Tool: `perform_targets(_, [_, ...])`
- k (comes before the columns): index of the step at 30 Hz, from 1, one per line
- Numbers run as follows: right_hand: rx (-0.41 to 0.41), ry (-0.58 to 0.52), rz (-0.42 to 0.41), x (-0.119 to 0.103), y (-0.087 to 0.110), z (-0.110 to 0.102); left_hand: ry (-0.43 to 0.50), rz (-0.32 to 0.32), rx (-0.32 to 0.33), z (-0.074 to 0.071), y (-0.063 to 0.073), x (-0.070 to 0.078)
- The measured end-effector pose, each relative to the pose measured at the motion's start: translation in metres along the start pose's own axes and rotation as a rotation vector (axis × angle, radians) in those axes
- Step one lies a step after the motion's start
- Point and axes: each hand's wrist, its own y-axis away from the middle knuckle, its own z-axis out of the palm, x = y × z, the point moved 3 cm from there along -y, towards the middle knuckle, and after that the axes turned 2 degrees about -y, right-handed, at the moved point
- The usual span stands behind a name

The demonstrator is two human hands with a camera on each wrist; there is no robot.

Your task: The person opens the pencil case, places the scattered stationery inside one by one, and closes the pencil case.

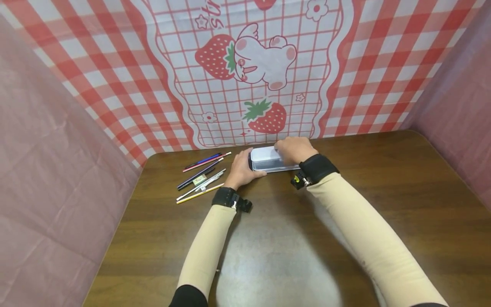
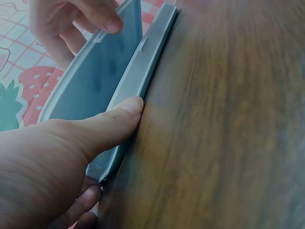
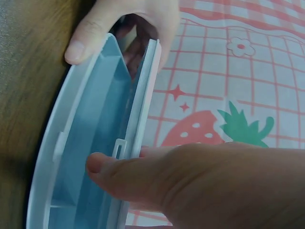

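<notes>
A pale blue-white plastic pencil case (image 1: 273,164) sits near the back edge of the table, its hinged lid (image 1: 264,153) partly raised. My left hand (image 1: 241,169) grips the case's left end; in the left wrist view its thumb (image 2: 128,106) presses on the front rim. At the lid's free edge is my right hand (image 1: 297,149), which pinches it beside a small clasp (image 3: 119,149), thumb on the inner face and the other fingers behind. Between lid and base, the case's tray (image 3: 88,124) shows a divider in the right wrist view.
Left of the case lie several pens and pencils, among them a yellow pencil (image 1: 200,194) and a dark pen (image 1: 188,182). A small green-and-white eraser (image 1: 199,180) lies among them. Behind the table hangs a red checked cloth (image 1: 168,106) with strawberry prints.
</notes>
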Motion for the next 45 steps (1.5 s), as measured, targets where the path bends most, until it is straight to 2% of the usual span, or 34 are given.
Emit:
perform_targets(4, [0.035, -0.013, 0.001, 0.002, 0.002, -0.007, 0.016, -0.008, 0.006, 0.001, 0.0, -0.001])
perform_targets(15, [0.202, -0.075, 0.005, 0.015, 0.004, -0.019, 0.048, -0.012, -0.002, 0.001, 0.001, -0.004])
perform_targets(27, [0.484, -0.152, 0.078, 0.028, 0.001, -0.019, 0.044, 0.026, 0.0, 0.004, -0.001, -0.006])
perform_targets(33, [0.61, -0.161, 0.026, 0.036, -0.002, -0.014, 0.039, 0.022, -0.003, 0.002, 0.0, -0.004])
perform_targets(39, [0.625, -0.184, -0.042, 0.047, -0.005, -0.006, 0.036, 0.008, -0.012, 0.003, -0.001, -0.004])
perform_targets(45, [0.608, -0.207, -0.058, 0.053, -0.007, -0.003, 0.036, 0.002, -0.013, 0.003, -0.002, -0.006])
